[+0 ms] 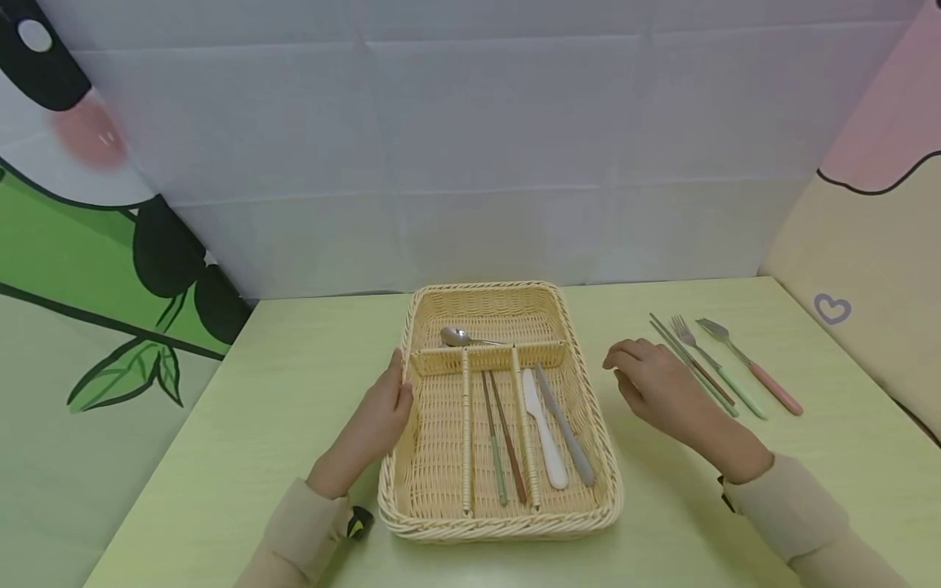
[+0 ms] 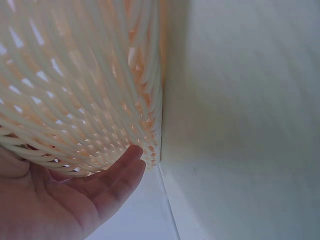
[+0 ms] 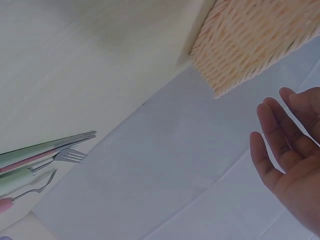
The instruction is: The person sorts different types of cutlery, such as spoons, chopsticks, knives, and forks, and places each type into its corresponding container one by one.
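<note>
A wicker basket [image 1: 434, 523] with compartments stands on the table, and my left hand [image 1: 375, 416] holds its left rim, thumb at the top and fingers along the outer wall. Over the table right of the basket hovers my right hand [image 1: 662, 392], holding nothing, fingers loosely bent. Inside the basket, a spoon [image 1: 457, 336] lies in the back compartment. Green and brown chopsticks [image 1: 507, 441] lie in the middle front one. The right one has a white knife [image 1: 546, 433] and a grey knife [image 1: 566, 429]. The left front compartment shows only bare weave.
Right of my right hand, chopsticks [image 1: 691, 363], a green-handled fork [image 1: 720, 367] and a pink-handled fork [image 1: 750, 363] lie side by side on the table [image 1: 309, 343]. A pale cloth wall [image 1: 500, 163] rises behind the table's back edge, with printed panels at both sides.
</note>
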A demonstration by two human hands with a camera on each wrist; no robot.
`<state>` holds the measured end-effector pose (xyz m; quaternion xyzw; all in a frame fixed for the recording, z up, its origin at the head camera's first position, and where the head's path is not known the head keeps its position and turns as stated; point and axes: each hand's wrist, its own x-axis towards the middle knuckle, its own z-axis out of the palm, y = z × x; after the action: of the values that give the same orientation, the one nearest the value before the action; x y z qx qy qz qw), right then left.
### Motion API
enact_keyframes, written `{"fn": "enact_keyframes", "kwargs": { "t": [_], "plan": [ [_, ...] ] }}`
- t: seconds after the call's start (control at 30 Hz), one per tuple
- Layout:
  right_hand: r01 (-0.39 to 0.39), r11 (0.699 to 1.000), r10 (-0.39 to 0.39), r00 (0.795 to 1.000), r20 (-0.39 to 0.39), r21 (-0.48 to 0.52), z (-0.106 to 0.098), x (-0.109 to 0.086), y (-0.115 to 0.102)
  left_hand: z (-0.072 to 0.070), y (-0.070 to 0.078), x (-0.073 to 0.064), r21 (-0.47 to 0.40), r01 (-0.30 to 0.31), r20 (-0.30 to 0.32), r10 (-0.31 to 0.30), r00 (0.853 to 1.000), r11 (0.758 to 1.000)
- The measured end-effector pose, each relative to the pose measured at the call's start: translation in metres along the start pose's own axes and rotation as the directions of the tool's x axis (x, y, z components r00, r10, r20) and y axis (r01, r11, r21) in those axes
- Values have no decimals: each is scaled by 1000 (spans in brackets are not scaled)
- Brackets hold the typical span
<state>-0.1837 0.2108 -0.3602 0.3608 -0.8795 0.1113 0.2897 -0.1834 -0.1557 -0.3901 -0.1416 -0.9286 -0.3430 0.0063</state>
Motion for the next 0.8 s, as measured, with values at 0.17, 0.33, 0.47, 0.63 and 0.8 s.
{"fn": "enact_keyframes", "kwargs": {
  "t": [0.17, 0.33, 0.47, 0.63, 0.8],
  "plan": [
    [-44, 999, 44, 999, -5, 4, -1, -10, 13, -1, 0, 0, -6, 5, 5, -5, 1000, 1000],
    [-83, 996, 82, 996, -23, -26, -2, -20, 26, -1, 1, 0, -10, 3, 7, -3, 1000, 1000],
    [-154, 987, 155, 988, 19, -34, -3, -30, 35, 0, 0, 0, -10, 2, 6, -2, 1000, 1000],
    [-268, 963, 271, 958, 100, -35, -3, -42, 47, -1, 0, -1, -7, -2, 4, 2, 1000, 1000],
    [-332, 942, 337, 930, 149, -54, -4, -52, 59, 0, 0, -1, -4, -7, -1, 7, 1000, 1000]
  ]
}}
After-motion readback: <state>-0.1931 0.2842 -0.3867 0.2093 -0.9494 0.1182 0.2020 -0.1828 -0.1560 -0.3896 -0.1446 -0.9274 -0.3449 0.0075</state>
